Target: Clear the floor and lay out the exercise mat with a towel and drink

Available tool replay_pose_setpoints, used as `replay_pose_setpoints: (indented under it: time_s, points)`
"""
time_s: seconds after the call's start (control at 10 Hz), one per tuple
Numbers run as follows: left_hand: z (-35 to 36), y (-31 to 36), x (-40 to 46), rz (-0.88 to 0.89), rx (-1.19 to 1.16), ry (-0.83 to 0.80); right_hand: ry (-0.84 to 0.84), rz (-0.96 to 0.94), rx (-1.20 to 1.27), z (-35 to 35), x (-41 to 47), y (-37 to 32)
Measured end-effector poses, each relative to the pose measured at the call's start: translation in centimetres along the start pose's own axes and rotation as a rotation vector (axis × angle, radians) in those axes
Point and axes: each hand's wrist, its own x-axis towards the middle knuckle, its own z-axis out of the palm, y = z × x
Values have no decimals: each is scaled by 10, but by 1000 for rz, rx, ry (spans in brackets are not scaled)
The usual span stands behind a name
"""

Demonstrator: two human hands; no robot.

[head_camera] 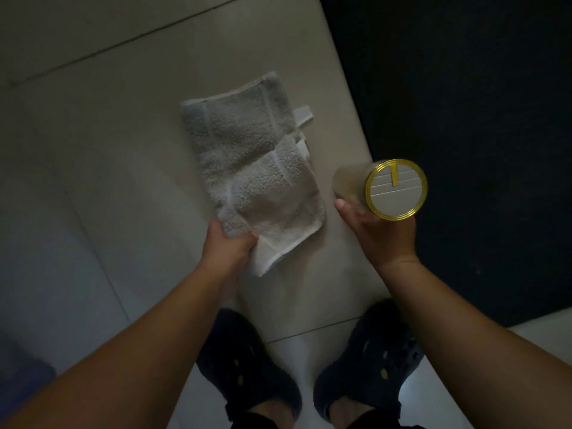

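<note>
A folded grey towel (250, 168) lies on the pale tiled floor just left of the dark exercise mat (464, 150). My left hand (230, 246) grips the towel's near corner, fingers curled around the fabric. My right hand (380, 230) holds a drink bottle (393, 188) with a gold-rimmed grey lid, its top facing me, above the mat's left edge. The bottle's lower part is hidden behind its lid and my hand.
My two feet in dark clogs, the left (247, 366) and the right (368, 363), stand on the tiled floor (108, 150) at the bottom, close to the mat's near corner. A dark bluish object (21, 385) sits at the lower left edge.
</note>
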Motion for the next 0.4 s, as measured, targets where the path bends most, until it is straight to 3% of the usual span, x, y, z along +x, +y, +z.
replay_pose_setpoints:
  time_s: [0.1,0.2,0.3,0.4]
  points:
    - [-7,2,1,-13,236,-112,-97,263,89,0,-3,11]
    - [-16,3,-1,40,510,19,-74,467,322,4,-11,25]
    - [-21,5,-13,9,620,119,-252,560,246,1,-23,23]
    - [-27,-1,-31,-78,741,131,-556,627,176,-5,-37,23]
